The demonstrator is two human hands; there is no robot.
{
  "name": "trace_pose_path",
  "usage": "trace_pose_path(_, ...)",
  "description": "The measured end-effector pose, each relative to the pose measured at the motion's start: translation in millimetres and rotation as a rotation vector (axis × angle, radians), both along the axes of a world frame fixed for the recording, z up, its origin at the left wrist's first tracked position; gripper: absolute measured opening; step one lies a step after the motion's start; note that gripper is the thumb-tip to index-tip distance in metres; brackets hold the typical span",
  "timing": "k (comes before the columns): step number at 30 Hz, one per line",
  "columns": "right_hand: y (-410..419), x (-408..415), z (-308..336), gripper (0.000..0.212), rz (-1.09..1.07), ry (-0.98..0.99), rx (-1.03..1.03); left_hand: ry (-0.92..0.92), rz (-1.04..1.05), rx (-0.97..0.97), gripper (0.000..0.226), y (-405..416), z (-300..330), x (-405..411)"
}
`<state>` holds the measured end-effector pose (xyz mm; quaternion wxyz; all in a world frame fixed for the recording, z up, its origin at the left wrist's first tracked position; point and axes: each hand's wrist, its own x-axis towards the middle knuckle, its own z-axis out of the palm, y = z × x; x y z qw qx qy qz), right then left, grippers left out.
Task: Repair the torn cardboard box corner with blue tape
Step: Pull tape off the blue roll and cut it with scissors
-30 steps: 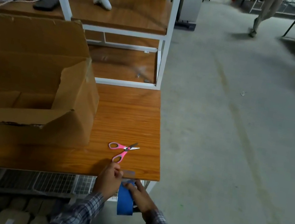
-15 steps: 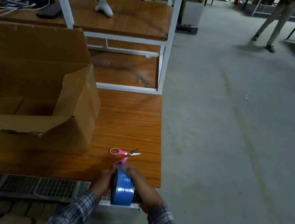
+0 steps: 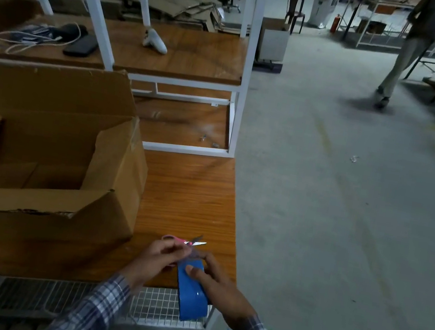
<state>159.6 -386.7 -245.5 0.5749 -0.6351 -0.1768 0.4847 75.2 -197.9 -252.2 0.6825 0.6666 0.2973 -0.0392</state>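
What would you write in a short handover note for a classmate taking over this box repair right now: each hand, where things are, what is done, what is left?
Right hand grips the tape roll at the table's near edge.
Left hand pinches at the roll's free end.
Scissors lie on the table just beyond the hands.
Box sits open at left, with no tape visible on it.
Done: roll in hand.
Left: pull a strip, cut it, tape the torn corner.

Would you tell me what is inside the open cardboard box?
Inside the cardboard box only bare brown walls and folded inner flaps show. Its near wall hides the floor, so anything lying low there is out of sight.
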Motion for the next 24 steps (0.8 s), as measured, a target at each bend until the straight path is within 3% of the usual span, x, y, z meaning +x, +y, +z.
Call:
trace_pose_path(3, 0, -2, 4, 0.026, 0.005, -0.031, -0.004, -0.057, -0.025, 0.098, 0.057, 5, -4, 1)
trace_pose_path(6, 0, -5, 8, 0.03, 0.02, -0.037, -0.004, -0.067, -0.032, 0.205, 0.012, 11, -5, 3)
trace_pose_path(7, 0, -6, 8, 0.034, 0.024, -0.042, -0.012, -0.058, -0.042, 0.247, 0.008, 14, -4, 3)
trace_pose_path(15, -10, -22, -17, 0.065, -0.009, -0.176, 0.005, -0.044, -0.168, 0.565, 0.012, 7, 12, 3)
trace_pose_path(20, -11, -35, -32, 0.046, -0.086, -0.241, 0.055, -0.033, -0.201, 0.706, 0.014, 4, 20, 7)
trace_pose_path(24, 0, -50, -35, 0.061, -0.158, -0.147, 0.107, -0.063, -0.206, 0.848, 0.017, 1, 33, 16)
